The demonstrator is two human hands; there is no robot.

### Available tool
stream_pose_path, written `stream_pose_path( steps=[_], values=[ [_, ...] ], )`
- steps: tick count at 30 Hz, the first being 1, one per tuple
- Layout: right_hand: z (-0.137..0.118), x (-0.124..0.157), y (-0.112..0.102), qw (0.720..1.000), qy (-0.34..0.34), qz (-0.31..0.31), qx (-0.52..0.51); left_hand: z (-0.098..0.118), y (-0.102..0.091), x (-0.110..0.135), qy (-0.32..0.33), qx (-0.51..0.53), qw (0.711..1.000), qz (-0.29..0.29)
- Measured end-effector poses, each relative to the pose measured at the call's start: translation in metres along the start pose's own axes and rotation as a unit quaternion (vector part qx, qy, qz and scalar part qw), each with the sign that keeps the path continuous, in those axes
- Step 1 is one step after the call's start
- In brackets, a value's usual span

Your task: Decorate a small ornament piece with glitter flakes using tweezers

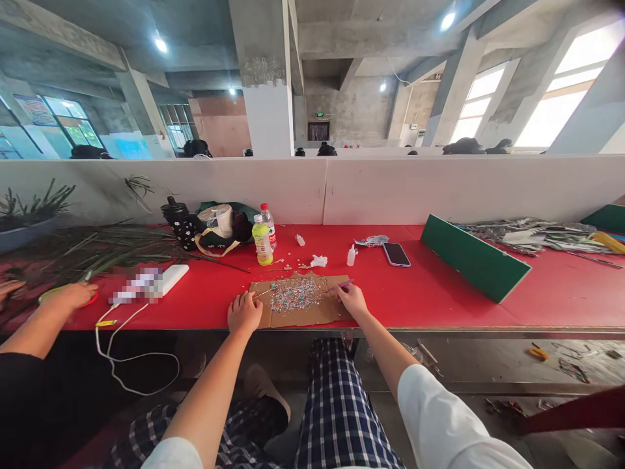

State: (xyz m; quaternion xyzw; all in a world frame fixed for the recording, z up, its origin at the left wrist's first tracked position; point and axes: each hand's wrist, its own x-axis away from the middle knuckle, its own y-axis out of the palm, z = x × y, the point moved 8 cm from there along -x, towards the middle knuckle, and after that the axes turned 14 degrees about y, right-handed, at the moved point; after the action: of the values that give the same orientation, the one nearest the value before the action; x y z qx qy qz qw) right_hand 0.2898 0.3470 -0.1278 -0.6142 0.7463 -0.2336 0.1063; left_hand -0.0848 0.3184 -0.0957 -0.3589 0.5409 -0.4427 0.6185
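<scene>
On the red table lies a flat piece of brown cardboard [286, 318], with many tiny multicoloured beads or bits [297, 293] spread over its middle. My left hand [245, 314] is at the cardboard's left edge, its fingers closed on a thin pale stick [263, 293] that points toward the bits. At the right edge, my right hand [352, 302] pinches a slim purple tool [342, 284]; its tip reaches the right side of the bits, and its exact kind is too small to tell.
Beyond the cardboard are a small white dropper bottle [351, 255], crumpled tissue [319, 261], a phone [396, 255] and two drink bottles [262, 241]. A green board [473, 260] stands at right. Another person's hand [73, 296] works at left, near a white cable [114, 358].
</scene>
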Motion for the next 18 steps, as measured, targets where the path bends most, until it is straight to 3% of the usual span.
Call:
stream_pose_path(
  steps=[18],
  values=[
    [0.0008,-0.0015,0.0019,1.0,-0.001,-0.001,-0.004,0.0003,0.0001,0.0008,-0.002,0.002,1.0,-0.012]
  ],
)
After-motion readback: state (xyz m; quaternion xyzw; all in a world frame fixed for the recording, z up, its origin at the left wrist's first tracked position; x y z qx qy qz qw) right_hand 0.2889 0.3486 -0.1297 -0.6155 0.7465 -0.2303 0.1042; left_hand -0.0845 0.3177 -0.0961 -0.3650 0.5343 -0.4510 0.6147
